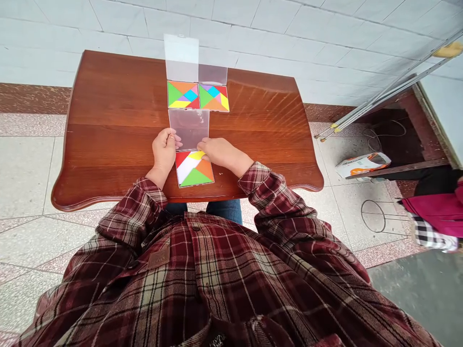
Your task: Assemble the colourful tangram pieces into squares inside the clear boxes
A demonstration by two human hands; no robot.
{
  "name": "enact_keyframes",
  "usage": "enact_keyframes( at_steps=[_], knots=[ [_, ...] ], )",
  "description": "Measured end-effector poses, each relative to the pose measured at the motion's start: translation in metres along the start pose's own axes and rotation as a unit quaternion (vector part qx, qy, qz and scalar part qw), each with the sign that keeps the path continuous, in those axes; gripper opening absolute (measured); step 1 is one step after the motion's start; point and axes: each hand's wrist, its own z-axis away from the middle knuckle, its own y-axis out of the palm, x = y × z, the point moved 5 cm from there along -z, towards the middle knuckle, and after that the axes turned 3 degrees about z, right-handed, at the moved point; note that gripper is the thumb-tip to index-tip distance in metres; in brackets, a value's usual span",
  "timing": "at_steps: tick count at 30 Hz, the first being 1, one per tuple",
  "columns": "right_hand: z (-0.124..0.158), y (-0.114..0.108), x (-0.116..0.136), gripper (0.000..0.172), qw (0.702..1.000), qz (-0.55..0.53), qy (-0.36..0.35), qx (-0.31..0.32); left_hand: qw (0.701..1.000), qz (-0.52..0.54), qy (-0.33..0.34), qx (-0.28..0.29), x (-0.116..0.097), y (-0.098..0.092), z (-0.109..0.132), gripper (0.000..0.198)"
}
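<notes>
Has the near tangram tray (185, 168) lying open on the wooden table (119, 130), probably for easy reach with both hands. Shows in it a red triangle (180, 158), a green triangle (197, 179), an orange triangle (206, 168) and a yellow piece (196, 154), around a white patch, seemingly bare floor. Has the clear lid (190, 126) opened out on the tray's far side, presumably to leave the pieces uncovered. Holds the left hand (165, 150) just beyond the tray's far left corner, at the lid's edge, thumb side up, with bent fingers partly visible through the plastic, perhaps for steadying; cannot tell if pinching anything. Reaches the right hand (220, 153) in over the tray's far right corner, back upward, with fingers bunched and touching the yellow piece; cannot tell if gripping or merely pressing. Angles both forearms inward toward the tray. Has a left filled tangram set (183, 95) and a right filled tangram set (214, 98) side by side beyond the tray, perhaps for hand room.
</notes>
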Motion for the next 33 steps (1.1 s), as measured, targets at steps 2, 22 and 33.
enact_keyframes(
  at_steps=[2, 22, 33],
  knots=[
    [0.0011, 0.001, 0.0002, 0.026, 1.0, -0.007, -0.005, -0.008, 1.0, 0.0, -0.001, -0.002, -0.0001, -0.0002, 0.0001, 0.013],
    [0.0005, 0.0009, 0.0082, 0.024, 0.999, -0.004, -0.044, 0.005, 1.0, -0.005, -0.006, -0.003, -0.0037, 0.0, 0.0014, 0.012],
    [0.0006, 0.0039, 0.0034, 0.027, 0.995, 0.032, -0.093, -0.023, 1.0, -0.007, -0.008, -0.007, -0.0031, -0.0001, 0.0006, 0.011]
  ],
)
